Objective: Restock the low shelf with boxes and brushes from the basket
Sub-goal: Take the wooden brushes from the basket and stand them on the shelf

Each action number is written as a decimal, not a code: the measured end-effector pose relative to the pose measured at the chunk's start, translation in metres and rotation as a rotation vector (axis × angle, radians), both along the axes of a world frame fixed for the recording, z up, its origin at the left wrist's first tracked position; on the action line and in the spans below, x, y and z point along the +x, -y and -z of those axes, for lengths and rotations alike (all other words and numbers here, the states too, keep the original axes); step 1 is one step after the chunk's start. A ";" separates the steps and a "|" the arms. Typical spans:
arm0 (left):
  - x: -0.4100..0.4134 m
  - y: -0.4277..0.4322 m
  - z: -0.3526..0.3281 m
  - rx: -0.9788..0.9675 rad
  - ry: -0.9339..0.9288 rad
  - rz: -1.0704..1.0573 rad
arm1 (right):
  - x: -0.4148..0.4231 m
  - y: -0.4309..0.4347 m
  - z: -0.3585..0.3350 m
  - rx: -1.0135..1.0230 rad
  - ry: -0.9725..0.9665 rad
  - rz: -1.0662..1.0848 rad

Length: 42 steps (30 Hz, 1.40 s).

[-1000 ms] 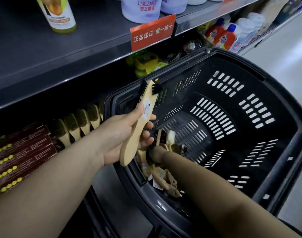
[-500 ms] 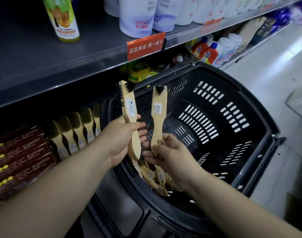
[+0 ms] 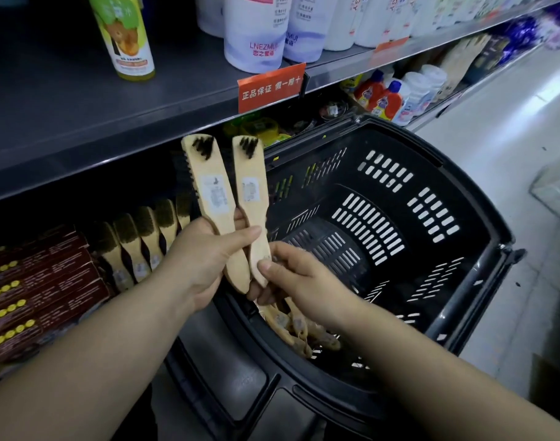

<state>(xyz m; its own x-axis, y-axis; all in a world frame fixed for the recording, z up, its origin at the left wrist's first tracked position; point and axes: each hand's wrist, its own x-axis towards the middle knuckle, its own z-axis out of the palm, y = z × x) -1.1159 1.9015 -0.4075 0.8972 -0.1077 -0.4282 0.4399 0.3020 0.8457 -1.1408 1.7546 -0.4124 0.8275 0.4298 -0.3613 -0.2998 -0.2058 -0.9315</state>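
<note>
While gathering, left hand (image 3: 205,262): clamped round the handle of the left brush (image 3: 212,189), thumb laid across toward its neighbour; centre of the frame.
Right hand (image 3: 293,281): just right of it, touching or nearly so, pinching the foot of the right brush (image 3: 251,198) between thumb and fingers.
Pair: upright, side by side, bristle ends up, stickers facing the camera, held over the left edge of the basket (image 3: 431,160).
Step, seemingly: passing the second handle into the left grip. Slide it under that thumb, square it against the first, release only once pinned.
Loose brushes (image 3: 299,327): piled low in the basket, below the right wrist.
Shelved brushes (image 3: 144,240): left of centre, standing in a leaning row under the grey shelf (image 3: 81,122); match that lean and bristle direction.
Boxes (image 3: 39,291): dark red, stacked at far left, beside the row.
Risk, probably: handles fanning apart in one grip.
</note>
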 end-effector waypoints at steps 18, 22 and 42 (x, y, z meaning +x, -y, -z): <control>0.017 -0.023 0.010 -0.031 -0.058 0.067 | 0.033 0.018 0.173 -1.003 -0.392 -0.861; 0.018 -0.019 0.011 -0.041 -0.032 0.086 | 0.052 0.036 0.155 -0.985 -0.627 -0.890; 0.017 0.042 0.003 -0.105 0.064 0.020 | 0.026 0.072 -0.040 0.117 0.068 0.232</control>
<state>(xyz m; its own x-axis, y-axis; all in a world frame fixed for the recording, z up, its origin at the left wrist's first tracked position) -1.0991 1.8594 -0.4103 0.9195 -0.1673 -0.3557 0.3931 0.3818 0.8365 -1.1148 1.6823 -0.3727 0.9293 0.2612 -0.2611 -0.2628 -0.0288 -0.9644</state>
